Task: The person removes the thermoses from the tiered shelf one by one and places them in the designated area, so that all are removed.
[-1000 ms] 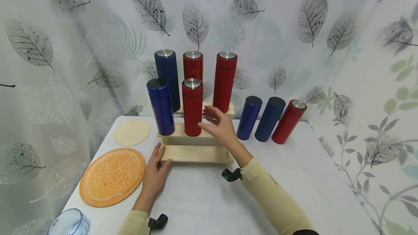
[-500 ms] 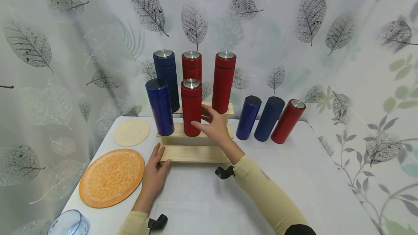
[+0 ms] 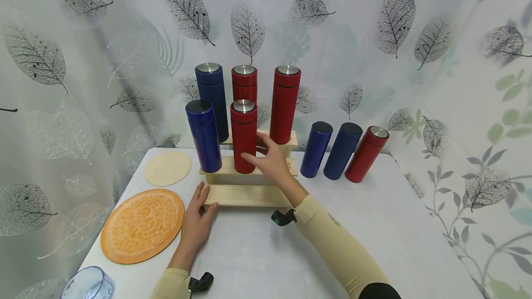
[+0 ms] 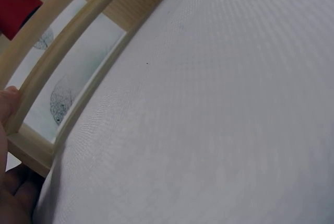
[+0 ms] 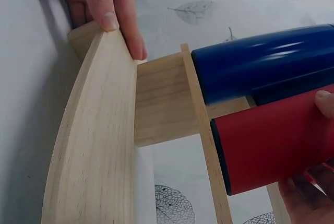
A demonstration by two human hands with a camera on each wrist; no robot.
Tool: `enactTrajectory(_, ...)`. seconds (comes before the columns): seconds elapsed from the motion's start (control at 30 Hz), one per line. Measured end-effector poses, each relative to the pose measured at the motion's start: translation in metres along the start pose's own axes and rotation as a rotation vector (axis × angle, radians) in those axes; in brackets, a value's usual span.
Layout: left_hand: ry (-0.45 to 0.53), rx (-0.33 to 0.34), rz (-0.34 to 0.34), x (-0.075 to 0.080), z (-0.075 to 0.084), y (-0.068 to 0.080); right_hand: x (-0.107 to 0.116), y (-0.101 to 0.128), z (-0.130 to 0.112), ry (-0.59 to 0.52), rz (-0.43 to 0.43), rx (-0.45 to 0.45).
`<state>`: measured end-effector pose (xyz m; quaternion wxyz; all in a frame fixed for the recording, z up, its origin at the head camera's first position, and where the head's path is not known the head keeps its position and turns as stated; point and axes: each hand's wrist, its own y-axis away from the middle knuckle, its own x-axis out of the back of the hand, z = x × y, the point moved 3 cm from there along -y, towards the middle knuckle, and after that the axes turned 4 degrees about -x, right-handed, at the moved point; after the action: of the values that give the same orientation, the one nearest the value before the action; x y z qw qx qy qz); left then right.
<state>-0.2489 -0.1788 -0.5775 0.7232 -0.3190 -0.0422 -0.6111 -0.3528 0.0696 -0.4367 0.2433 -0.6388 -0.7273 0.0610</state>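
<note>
In the head view a tiered wooden stand (image 3: 249, 196) sits on the white-covered table. My left hand (image 3: 195, 223) grips the left end of its lowest step, the thumb at the front edge; the right wrist view shows these fingers (image 5: 109, 21) on the step's end. My right hand (image 3: 271, 164) holds the lower part of a red vacuum flask (image 3: 244, 137), thumb in front and fingers round its right side. That flask stands upright on the middle step, beside a glossy blue flask (image 3: 204, 137). Behind, the top step bears a dark blue flask (image 3: 213, 100) and two red flasks, one partly hidden.
To the stand's right, a blue flask (image 3: 317, 150), a dark blue flask (image 3: 343, 151) and a red flask (image 3: 367, 154) stand on the table. At left lie a cream disc (image 3: 167, 169) and an orange round mat (image 3: 142, 226). A clear glass (image 3: 88, 284) is at the near-left corner.
My right hand has moved left from beside the red flask and closed round it. The flask stays in place on the middle step, and my left hand keeps its hold on the stand.
</note>
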Motion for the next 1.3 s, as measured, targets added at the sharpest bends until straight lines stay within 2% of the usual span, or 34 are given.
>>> enactTrajectory(0.1,0.000,-0.011,0.009,0.000,0.000,0.000,0.000,0.000,0.000,-0.006,-0.002,0.000)
enactTrajectory(0.33,0.001,0.020,-0.015,0.000,0.000,0.000,-0.001,-0.001,0.000,-0.025,-0.001,0.013)
enactTrajectory(0.47,-0.002,0.008,-0.006,0.000,0.000,0.000,0.000,-0.001,0.000,-0.018,0.002,0.005)
enactTrajectory(0.73,-0.016,0.026,-0.023,-0.001,0.000,0.000,0.003,0.003,-0.003,-0.022,0.004,-0.015)
enactTrajectory(1.03,-0.001,0.025,-0.026,-0.001,-0.001,-0.001,0.013,0.007,-0.007,-0.036,0.010,-0.011)
enactTrajectory(1.3,0.009,0.018,-0.021,-0.002,-0.004,-0.002,0.025,0.013,-0.011,0.005,0.032,-0.005)
